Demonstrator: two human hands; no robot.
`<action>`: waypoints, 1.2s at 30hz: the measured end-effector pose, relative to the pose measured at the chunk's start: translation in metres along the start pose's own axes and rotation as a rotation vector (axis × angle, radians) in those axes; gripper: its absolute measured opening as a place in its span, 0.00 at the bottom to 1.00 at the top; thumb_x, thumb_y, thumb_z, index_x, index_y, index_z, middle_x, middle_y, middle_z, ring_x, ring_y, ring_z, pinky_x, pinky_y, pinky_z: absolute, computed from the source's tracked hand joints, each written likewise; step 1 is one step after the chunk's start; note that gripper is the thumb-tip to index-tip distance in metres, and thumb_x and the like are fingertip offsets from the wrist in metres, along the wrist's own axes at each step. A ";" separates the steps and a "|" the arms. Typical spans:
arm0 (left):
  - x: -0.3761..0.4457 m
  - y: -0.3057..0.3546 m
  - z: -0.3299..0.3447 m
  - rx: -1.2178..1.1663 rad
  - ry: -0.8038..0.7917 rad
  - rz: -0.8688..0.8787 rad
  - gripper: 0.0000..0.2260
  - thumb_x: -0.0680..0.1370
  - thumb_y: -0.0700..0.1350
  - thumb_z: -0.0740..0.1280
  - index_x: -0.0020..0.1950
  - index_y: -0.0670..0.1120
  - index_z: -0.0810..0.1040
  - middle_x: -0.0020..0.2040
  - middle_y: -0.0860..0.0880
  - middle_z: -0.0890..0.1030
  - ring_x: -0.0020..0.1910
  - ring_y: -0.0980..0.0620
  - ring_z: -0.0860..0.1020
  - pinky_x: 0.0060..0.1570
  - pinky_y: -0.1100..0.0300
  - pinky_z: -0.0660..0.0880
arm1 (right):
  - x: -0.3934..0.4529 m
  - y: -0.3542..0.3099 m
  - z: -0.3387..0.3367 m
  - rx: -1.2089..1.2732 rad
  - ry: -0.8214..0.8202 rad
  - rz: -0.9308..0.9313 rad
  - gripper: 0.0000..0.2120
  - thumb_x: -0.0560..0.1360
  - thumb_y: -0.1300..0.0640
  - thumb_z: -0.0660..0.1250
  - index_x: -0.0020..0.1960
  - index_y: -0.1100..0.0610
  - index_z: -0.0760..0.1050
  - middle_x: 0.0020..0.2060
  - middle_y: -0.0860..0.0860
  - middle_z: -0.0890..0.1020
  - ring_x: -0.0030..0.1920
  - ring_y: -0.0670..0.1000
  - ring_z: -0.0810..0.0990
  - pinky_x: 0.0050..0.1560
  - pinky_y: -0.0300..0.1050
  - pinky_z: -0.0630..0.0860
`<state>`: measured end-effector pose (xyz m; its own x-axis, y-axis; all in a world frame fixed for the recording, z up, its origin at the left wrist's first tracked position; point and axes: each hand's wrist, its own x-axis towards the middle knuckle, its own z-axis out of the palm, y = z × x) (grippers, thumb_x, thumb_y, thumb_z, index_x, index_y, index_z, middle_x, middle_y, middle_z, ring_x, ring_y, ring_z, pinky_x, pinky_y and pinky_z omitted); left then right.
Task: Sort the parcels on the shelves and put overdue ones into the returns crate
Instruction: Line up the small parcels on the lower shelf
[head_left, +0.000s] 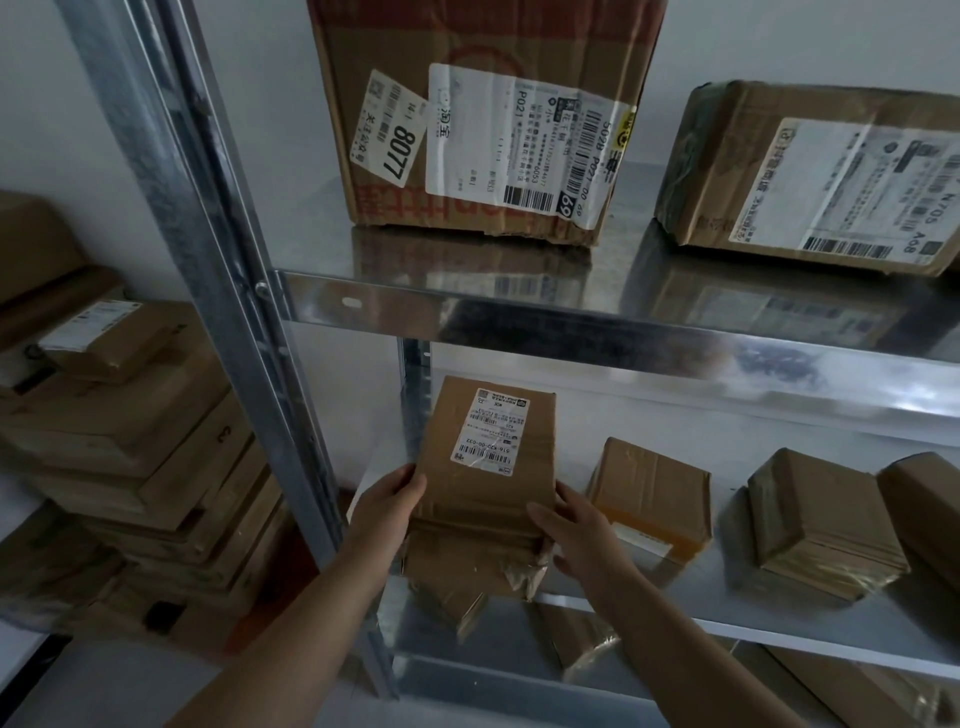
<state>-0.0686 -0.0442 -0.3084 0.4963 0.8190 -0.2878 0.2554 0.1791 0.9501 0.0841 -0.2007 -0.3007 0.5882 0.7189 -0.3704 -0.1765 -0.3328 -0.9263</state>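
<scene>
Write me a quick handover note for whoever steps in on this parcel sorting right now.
Left hand and right hand grip the sides of a labelled brown parcel at the lower shelf front edge.
Three more parcels sit to its right; a big box and a flat parcel are on the upper shelf.
Returns crate not in view.
Left: check this label, then the others.

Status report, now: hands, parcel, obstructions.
Both hands, left and right, grip labelled parcel at middle shelf edge. Small box close right. Returns crate unseen.

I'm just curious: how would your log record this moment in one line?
both hands grip parcel | left hand | right hand | lower shelf | crate unseen
</scene>
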 end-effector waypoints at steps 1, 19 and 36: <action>0.000 0.000 -0.002 -0.012 -0.016 0.039 0.07 0.82 0.47 0.62 0.58 0.55 0.78 0.49 0.59 0.81 0.50 0.60 0.78 0.52 0.61 0.74 | 0.000 -0.001 0.001 0.003 0.020 -0.025 0.16 0.79 0.63 0.66 0.65 0.51 0.74 0.51 0.47 0.83 0.38 0.36 0.81 0.33 0.29 0.74; 0.010 -0.028 0.002 -0.140 0.003 0.117 0.29 0.75 0.32 0.68 0.71 0.55 0.70 0.63 0.53 0.79 0.65 0.52 0.75 0.67 0.48 0.72 | 0.006 -0.014 0.005 -0.312 0.234 -0.312 0.33 0.75 0.70 0.67 0.76 0.50 0.66 0.66 0.45 0.77 0.64 0.48 0.77 0.56 0.38 0.80; -0.003 -0.061 0.060 -0.492 -0.386 -0.473 0.14 0.76 0.33 0.67 0.62 0.38 0.74 0.59 0.40 0.79 0.66 0.44 0.75 0.69 0.51 0.69 | 0.021 -0.062 0.018 -0.979 0.114 -0.738 0.19 0.80 0.66 0.61 0.69 0.56 0.76 0.67 0.52 0.78 0.69 0.52 0.71 0.71 0.36 0.61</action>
<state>-0.0361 -0.0901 -0.3724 0.7031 0.3639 -0.6110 0.1598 0.7563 0.6344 0.0932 -0.1542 -0.2521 0.3709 0.8875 0.2734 0.8646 -0.2225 -0.4505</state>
